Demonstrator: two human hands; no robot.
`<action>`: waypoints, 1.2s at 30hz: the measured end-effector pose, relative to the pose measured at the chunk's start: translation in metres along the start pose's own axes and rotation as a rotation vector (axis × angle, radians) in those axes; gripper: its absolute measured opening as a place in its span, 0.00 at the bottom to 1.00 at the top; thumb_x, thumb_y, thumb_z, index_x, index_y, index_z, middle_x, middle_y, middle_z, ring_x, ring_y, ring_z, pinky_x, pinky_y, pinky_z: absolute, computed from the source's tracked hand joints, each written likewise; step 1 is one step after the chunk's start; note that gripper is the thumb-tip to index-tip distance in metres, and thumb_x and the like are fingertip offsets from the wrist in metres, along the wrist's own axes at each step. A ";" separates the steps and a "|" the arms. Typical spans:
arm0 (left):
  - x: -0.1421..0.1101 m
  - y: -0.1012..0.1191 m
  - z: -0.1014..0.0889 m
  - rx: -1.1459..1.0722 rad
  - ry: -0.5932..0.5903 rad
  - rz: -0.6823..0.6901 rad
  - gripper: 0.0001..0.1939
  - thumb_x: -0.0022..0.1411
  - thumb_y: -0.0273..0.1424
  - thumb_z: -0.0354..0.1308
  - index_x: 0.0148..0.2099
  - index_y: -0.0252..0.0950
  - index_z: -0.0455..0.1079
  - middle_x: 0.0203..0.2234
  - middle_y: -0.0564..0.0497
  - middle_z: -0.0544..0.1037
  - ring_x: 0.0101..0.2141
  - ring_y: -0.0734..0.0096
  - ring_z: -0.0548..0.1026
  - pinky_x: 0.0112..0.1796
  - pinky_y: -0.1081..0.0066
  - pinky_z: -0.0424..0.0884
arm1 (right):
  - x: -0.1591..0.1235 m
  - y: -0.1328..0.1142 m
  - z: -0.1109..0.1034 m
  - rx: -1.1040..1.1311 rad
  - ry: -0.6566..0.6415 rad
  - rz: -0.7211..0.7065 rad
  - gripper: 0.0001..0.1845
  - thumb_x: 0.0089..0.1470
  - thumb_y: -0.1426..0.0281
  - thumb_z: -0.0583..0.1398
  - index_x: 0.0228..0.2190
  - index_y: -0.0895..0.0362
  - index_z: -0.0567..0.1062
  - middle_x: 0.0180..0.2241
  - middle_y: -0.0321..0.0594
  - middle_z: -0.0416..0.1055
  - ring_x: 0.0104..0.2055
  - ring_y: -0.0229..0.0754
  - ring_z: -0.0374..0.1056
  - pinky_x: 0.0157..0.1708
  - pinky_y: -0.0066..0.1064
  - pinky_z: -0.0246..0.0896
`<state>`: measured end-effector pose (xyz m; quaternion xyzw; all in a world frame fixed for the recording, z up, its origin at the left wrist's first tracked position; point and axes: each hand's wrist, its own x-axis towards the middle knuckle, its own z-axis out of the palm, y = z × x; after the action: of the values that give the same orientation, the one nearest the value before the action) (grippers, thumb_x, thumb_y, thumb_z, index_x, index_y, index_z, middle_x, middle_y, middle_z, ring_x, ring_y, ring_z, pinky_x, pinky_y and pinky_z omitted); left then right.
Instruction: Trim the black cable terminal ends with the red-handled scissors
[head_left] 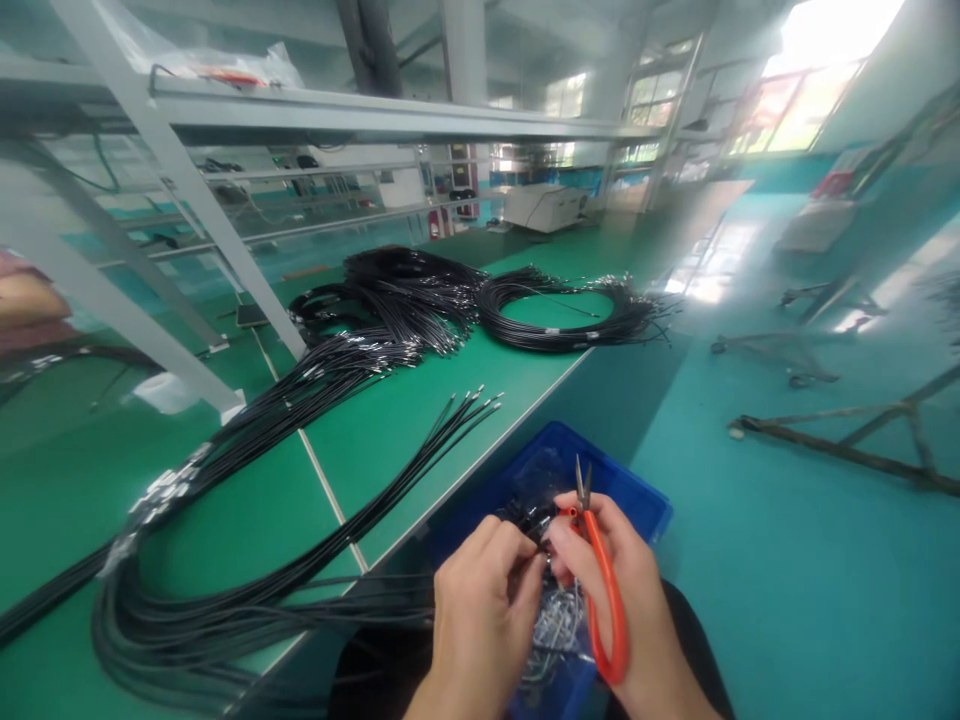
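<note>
Both my hands are close together above a blue plastic bin (651, 498). My right hand (626, 575) is wrapped round needle-nose pliers (609, 610) with red handles, their slim metal jaws pointing up and slightly parted. Its thumb and forefinger also come together near the left fingertips. My left hand (484, 600) is closed in a pinch; a small dark piece shows at its fingertips, too hidden to name. Black cables (352, 607) run across the bench edge and disappear behind my left hand. Inside the bin lie small metal parts (559, 622) and clear plastic bags.
A bundle of black cables (405, 480) with metal ends curves over the green bench (375, 425). Beyond it lie a cable heap (409, 290) and a coil (551, 335). A metal shelf frame (217, 230) rises at left, near a person's arm (30, 300). Wheeled stands (847, 425) occupy the right floor.
</note>
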<state>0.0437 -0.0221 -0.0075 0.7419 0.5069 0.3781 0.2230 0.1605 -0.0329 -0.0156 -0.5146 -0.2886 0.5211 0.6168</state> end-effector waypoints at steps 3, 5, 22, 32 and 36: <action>-0.003 -0.001 0.002 0.098 0.011 0.045 0.08 0.56 0.26 0.54 0.24 0.37 0.67 0.20 0.53 0.67 0.21 0.74 0.65 0.23 0.76 0.56 | 0.001 0.002 0.003 -0.053 0.041 -0.020 0.17 0.40 0.70 0.66 0.33 0.55 0.68 0.23 0.30 0.69 0.22 0.35 0.65 0.24 0.24 0.61; -0.003 -0.003 0.002 0.094 0.009 0.012 0.09 0.57 0.27 0.54 0.25 0.37 0.67 0.20 0.53 0.67 0.21 0.74 0.65 0.23 0.76 0.56 | 0.001 0.006 0.005 -0.031 0.044 -0.042 0.17 0.40 0.68 0.66 0.34 0.55 0.68 0.24 0.32 0.70 0.23 0.36 0.66 0.25 0.25 0.63; 0.008 -0.015 -0.019 -0.418 -0.086 -0.248 0.06 0.54 0.27 0.58 0.26 0.34 0.66 0.20 0.57 0.67 0.23 0.76 0.63 0.25 0.77 0.60 | -0.006 -0.016 -0.037 -0.018 -0.663 0.368 0.12 0.46 0.76 0.57 0.36 0.60 0.72 0.27 0.40 0.75 0.20 0.30 0.57 0.20 0.23 0.49; 0.008 -0.016 -0.019 -0.404 -0.097 -0.205 0.06 0.55 0.27 0.58 0.26 0.35 0.67 0.21 0.55 0.69 0.24 0.75 0.64 0.26 0.76 0.61 | -0.002 -0.010 -0.033 0.065 -0.698 0.428 0.13 0.49 0.68 0.61 0.38 0.61 0.70 0.24 0.40 0.74 0.15 0.27 0.56 0.15 0.20 0.46; 0.010 -0.017 -0.019 -0.398 -0.100 -0.189 0.06 0.55 0.27 0.58 0.26 0.35 0.67 0.21 0.55 0.69 0.24 0.74 0.65 0.27 0.76 0.61 | 0.002 -0.006 -0.033 0.061 -0.757 0.406 0.17 0.49 0.61 0.61 0.37 0.61 0.69 0.21 0.39 0.73 0.10 0.25 0.52 0.10 0.18 0.43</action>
<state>0.0207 -0.0078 -0.0044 0.6504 0.4778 0.4106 0.4243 0.1930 -0.0421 -0.0202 -0.3148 -0.3718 0.7923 0.3673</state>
